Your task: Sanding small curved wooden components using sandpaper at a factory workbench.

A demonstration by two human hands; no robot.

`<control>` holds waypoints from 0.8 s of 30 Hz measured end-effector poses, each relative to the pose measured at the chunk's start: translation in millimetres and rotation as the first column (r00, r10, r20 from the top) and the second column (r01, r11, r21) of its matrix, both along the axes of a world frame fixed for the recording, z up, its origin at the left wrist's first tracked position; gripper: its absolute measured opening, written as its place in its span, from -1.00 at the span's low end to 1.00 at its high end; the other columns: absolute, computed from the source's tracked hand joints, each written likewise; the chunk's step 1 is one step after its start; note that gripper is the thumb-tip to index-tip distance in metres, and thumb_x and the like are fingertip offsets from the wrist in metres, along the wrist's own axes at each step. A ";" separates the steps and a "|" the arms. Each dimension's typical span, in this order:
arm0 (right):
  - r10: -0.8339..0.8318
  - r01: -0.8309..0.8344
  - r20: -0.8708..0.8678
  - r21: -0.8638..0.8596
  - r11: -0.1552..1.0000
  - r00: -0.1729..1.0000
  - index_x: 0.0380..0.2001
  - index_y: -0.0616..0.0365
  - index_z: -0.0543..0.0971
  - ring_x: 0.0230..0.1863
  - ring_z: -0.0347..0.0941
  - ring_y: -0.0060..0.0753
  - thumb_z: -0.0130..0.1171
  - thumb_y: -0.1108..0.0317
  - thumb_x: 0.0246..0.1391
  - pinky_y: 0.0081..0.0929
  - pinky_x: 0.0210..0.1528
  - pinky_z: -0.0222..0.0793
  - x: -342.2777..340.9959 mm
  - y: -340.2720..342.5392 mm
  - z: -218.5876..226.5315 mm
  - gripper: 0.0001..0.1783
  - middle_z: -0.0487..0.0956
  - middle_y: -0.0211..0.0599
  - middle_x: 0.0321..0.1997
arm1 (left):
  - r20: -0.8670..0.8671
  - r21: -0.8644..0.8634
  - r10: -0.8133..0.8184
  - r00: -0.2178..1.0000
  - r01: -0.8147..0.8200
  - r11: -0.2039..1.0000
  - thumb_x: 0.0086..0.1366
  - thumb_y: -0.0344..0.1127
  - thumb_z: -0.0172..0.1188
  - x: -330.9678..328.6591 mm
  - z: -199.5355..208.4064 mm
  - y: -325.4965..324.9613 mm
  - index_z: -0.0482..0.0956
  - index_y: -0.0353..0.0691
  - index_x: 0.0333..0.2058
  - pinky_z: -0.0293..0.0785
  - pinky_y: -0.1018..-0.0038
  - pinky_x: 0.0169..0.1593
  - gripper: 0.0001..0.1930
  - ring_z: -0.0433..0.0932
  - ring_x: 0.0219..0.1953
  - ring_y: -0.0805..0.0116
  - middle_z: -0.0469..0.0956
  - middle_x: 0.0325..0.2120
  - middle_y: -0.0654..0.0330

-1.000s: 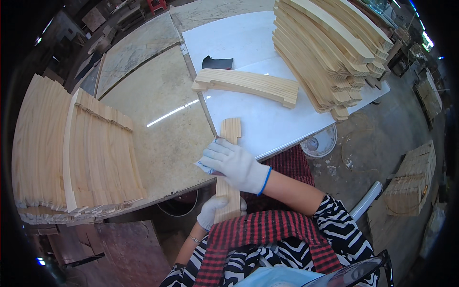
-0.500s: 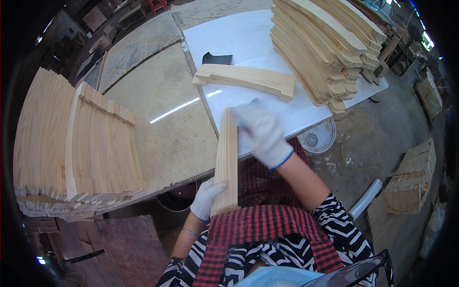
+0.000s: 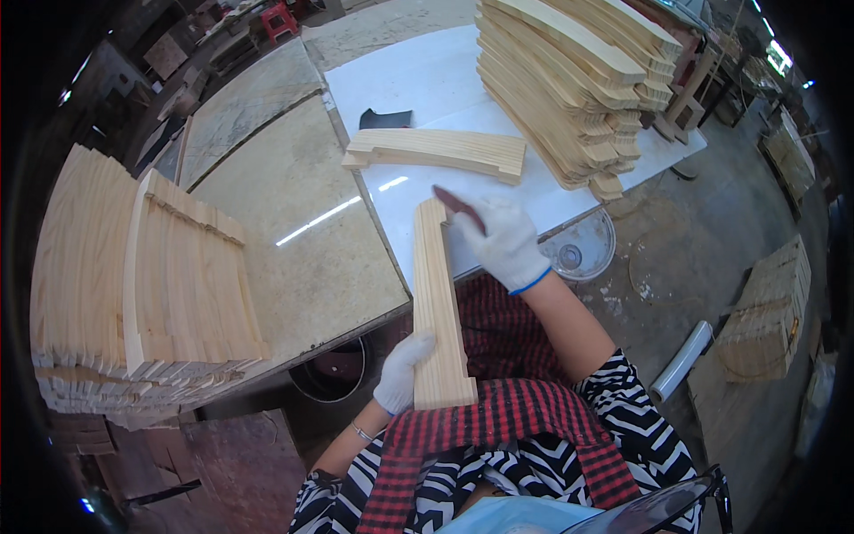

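Gripping board [image 3: 438, 294], left fingers [image 3: 422, 344] partly hidden

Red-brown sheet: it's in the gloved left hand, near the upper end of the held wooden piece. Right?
Wrong hand. The head view shows the red-brown sheet in the gloved right hand; the left hand holds the lower part of the wooden piece. The rest stands: the sheet is near the piece's upper end.

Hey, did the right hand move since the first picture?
Yes. Judged against the white bucket, the right hand has moved rightward and farther from the body.
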State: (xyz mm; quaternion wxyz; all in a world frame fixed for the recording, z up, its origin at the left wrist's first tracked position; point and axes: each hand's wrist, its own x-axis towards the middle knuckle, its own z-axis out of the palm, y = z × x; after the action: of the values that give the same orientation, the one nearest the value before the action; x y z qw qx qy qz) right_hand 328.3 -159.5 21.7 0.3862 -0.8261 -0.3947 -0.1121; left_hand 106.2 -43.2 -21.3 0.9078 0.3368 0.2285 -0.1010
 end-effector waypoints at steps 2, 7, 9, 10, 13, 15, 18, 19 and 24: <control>0.070 -0.070 0.089 -0.005 0.998 0.994 0.15 -0.16 0.58 -0.35 0.52 -0.02 0.19 0.34 0.16 -0.13 -0.30 0.44 -4.8 2.2 -11.9 -0.55 0.57 -0.16 -0.40 | 0.008 -0.008 -0.020 1.000 0.020 1.000 0.34 -0.11 0.12 -0.5 0.9 -1.4 0.36 -0.42 0.16 0.60 0.19 -0.09 -0.44 0.63 -0.20 0.08 0.58 -0.17 -0.07; 0.091 -0.070 0.122 -0.168 0.983 0.988 0.16 -0.15 0.55 -0.30 0.54 -0.02 0.19 0.36 0.14 -0.14 -0.23 0.47 -18.6 -9.0 -33.5 -0.53 0.61 -0.16 -0.31 | 0.025 -0.093 -0.012 1.000 0.014 0.996 0.34 -0.10 0.14 -3.3 -4.6 3.6 0.35 -0.42 0.16 0.60 0.19 -0.10 -0.43 0.63 -0.20 0.07 0.58 -0.18 -0.11; 0.054 -0.038 0.116 -0.137 0.990 0.992 0.12 -0.11 0.55 -0.28 0.55 -0.04 0.19 0.34 0.14 -0.14 -0.23 0.48 -18.7 -9.4 -27.9 -0.56 0.61 -0.16 -0.30 | 0.039 -0.123 -0.013 0.999 0.018 0.992 0.34 -0.09 0.14 -3.0 -6.6 5.3 0.35 -0.42 0.17 0.60 0.19 -0.10 -0.42 0.63 -0.19 0.08 0.58 -0.18 -0.11; 0.020 -0.010 0.101 -0.096 0.995 0.995 0.10 -0.10 0.55 -0.28 0.56 -0.05 0.19 0.32 0.14 -0.14 -0.25 0.48 -17.1 -8.2 -22.3 -0.58 0.60 -0.16 -0.31 | 0.042 -0.122 -0.006 0.999 0.011 0.992 0.34 -0.09 0.14 -2.4 -6.1 6.0 0.34 -0.42 0.17 0.60 0.20 -0.10 -0.42 0.63 -0.19 0.08 0.58 -0.18 -0.11; 0.037 -0.031 0.101 -0.060 0.998 0.994 0.08 -0.10 0.55 -0.29 0.57 -0.06 0.18 0.29 0.15 -0.13 -0.25 0.49 -12.7 8.6 -16.3 -0.60 0.60 -0.16 -0.33 | 0.047 -0.162 -0.004 0.999 0.012 0.987 0.35 -0.09 0.14 -2.3 -13.9 4.3 0.34 -0.42 0.17 0.60 0.20 -0.09 -0.42 0.62 -0.18 0.08 0.58 -0.18 -0.10; 0.060 -0.049 0.127 -0.088 0.995 0.990 0.11 -0.10 0.55 -0.29 0.56 -0.05 0.17 0.30 0.15 -0.11 -0.22 0.48 -13.8 17.2 -15.4 -0.59 0.61 -0.14 -0.32 | 0.057 -0.145 -0.010 0.998 0.018 0.989 0.35 -0.09 0.14 -1.6 -11.7 8.7 0.34 -0.41 0.18 0.59 0.20 -0.08 -0.42 0.62 -0.17 0.08 0.58 -0.18 -0.09; 0.043 -0.020 0.108 -0.213 0.977 0.993 0.16 -0.10 0.53 -0.29 0.55 0.00 0.16 0.34 0.16 -0.07 -0.18 0.47 -23.6 5.5 -27.5 -0.54 0.62 -0.10 -0.30 | 0.062 -0.120 -0.022 0.998 0.029 0.992 0.35 -0.09 0.14 -3.6 -9.4 8.6 0.34 -0.41 0.18 0.59 0.20 -0.07 -0.42 0.62 -0.15 0.08 0.58 -0.16 -0.07; 0.033 -0.013 0.076 -0.253 0.967 0.997 0.17 -0.12 0.53 -0.30 0.55 0.01 0.16 0.34 0.16 -0.06 -0.18 0.46 -21.7 -0.8 -27.5 -0.53 0.62 -0.11 -0.31 | 0.072 -0.133 -0.022 0.997 0.031 0.991 0.35 -0.09 0.14 -1.2 -10.4 8.6 0.34 -0.41 0.18 0.59 0.20 -0.07 -0.42 0.62 -0.15 0.09 0.57 -0.15 -0.06; -0.024 0.033 0.058 -0.152 0.988 0.998 0.22 -0.19 0.49 -0.33 0.56 -0.02 0.14 0.35 0.17 -0.04 -0.21 0.46 -29.7 6.8 5.8 -0.48 0.62 -0.16 -0.36 | 0.062 -0.162 -0.009 0.998 0.019 0.987 0.36 -0.09 0.14 -3.0 -15.0 9.6 0.34 -0.40 0.18 0.59 0.20 -0.07 -0.43 0.61 -0.14 0.08 0.57 -0.14 -0.04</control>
State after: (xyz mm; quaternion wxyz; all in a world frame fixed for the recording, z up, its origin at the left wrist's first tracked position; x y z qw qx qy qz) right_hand 298.6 -152.7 27.5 0.3091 -0.8554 -0.4008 -0.1102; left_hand 103.3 -33.6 -36.3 0.9381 0.2663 0.1891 -0.1154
